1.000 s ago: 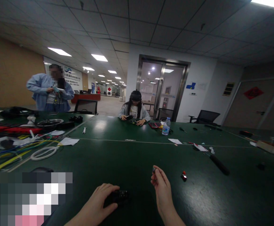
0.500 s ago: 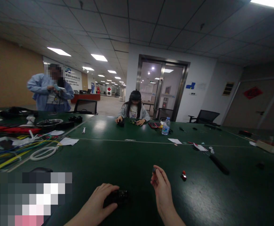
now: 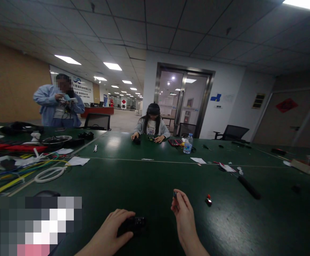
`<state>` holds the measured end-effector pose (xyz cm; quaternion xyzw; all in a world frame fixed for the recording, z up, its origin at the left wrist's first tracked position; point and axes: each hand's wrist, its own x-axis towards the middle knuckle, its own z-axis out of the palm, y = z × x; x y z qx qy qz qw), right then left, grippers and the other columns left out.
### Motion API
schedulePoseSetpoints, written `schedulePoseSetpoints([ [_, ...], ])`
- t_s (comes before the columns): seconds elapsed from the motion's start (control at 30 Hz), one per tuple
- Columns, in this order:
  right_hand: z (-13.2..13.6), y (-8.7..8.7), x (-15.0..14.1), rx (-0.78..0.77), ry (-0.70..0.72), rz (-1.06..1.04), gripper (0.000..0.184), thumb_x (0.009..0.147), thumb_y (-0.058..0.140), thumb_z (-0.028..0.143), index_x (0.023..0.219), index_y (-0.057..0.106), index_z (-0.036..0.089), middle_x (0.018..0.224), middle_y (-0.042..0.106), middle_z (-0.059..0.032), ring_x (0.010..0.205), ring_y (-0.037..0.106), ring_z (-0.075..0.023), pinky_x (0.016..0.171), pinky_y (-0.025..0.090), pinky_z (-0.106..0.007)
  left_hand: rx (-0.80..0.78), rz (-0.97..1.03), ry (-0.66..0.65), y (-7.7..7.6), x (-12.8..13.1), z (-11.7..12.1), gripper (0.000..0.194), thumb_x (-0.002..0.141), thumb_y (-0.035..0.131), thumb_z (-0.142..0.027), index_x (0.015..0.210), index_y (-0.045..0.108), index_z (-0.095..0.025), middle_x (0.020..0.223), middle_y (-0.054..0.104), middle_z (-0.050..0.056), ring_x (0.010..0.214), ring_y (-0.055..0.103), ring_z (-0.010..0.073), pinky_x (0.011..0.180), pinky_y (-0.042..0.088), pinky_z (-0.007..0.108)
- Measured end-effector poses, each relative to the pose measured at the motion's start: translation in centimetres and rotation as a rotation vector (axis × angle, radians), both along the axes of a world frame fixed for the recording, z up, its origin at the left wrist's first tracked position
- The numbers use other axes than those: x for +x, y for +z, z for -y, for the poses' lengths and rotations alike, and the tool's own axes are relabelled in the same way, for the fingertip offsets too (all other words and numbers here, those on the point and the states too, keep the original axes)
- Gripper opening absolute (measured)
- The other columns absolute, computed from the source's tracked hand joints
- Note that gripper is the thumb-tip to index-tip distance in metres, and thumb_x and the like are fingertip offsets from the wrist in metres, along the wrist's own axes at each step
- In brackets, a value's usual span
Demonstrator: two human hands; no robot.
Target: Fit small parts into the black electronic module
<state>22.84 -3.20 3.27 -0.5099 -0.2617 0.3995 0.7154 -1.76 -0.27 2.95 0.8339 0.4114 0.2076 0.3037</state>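
My left hand [image 3: 114, 227] is curled around a black boxy device [image 3: 138, 223] that rests on the dark green table [image 3: 149, 185]. Thumb and fingers grip its left side, and much of it is hidden under the palm. Raised a little to the right, my right hand [image 3: 183, 213] pinches a small dark bluish piece [image 3: 175, 193] between thumb and forefinger; it is too small to name. Just beyond that hand lies a small red and silver object [image 3: 208, 200].
Cables and a white coil [image 3: 50, 174] crowd the left. A black-handled tool [image 3: 248, 186], a water bottle [image 3: 188, 143], paper scraps [image 3: 198, 160] and a wrench [image 3: 95, 148] lie about. One person [image 3: 151, 124] sits opposite; another [image 3: 60, 101] stands at the far left.
Both my hands keep nearly the same pose and grips. The view has shifted very slightly. The standing person's hands and body have moved a little.
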Motion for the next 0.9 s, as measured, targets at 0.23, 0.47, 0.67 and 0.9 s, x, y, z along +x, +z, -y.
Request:
schedulePoseSetpoints([
  [0.23, -0.18, -0.28, 0.14, -0.002, -0.003, 0.019, 0.032, 0.069, 0.062, 0.049, 0.091, 0.063, 0.025, 0.073, 0.058, 0.0007, 0.063, 0.054, -0.0155, 0.055, 0.045, -0.028, 0.006, -0.012, -0.008, 0.14, 0.08, -0.06, 0.041, 0.073, 0.058, -0.027, 0.114, 0.056, -0.027, 0.114, 0.06, 0.005, 0.107, 0.051, 0.0262, 0.095, 0.037, 0.04],
  [0.47, -0.19, -0.31, -0.01, 0.009, -0.017, -0.012, 0.034, 0.065, 0.066, 0.05, 0.088, 0.064, 0.025, 0.072, 0.058, 0.0025, 0.063, 0.051, -0.0136, 0.055, 0.043, -0.025, 0.007, -0.01, 0.008, -0.03, 0.13, 0.03, 0.041, 0.073, 0.058, -0.025, 0.113, 0.057, -0.026, 0.115, 0.06, 0.004, 0.108, 0.05, 0.026, 0.096, 0.035, 0.041],
  [0.67, -0.22, -0.3, -0.11, 0.011, -0.02, -0.029, 0.031, 0.066, 0.066, 0.046, 0.09, 0.063, 0.025, 0.071, 0.057, 0.0034, 0.062, 0.051, -0.0128, 0.055, 0.043, -0.025, 0.022, -0.011, 0.008, -0.08, 0.14, -0.02, 0.041, 0.073, 0.059, -0.025, 0.113, 0.057, -0.027, 0.113, 0.061, 0.004, 0.107, 0.051, 0.0257, 0.095, 0.037, 0.04],
  [0.9, -0.16, -0.48, -0.03, -0.005, -0.008, -0.05, 0.033, 0.07, 0.064, 0.045, 0.097, 0.059, 0.027, 0.074, 0.058, 0.0038, 0.064, 0.051, -0.0127, 0.057, 0.043, -0.025, 0.019, -0.006, 0.003, -0.16, 0.14, 0.05, 0.041, 0.073, 0.058, -0.027, 0.114, 0.057, -0.027, 0.114, 0.06, 0.004, 0.106, 0.051, 0.0252, 0.095, 0.037, 0.04],
])
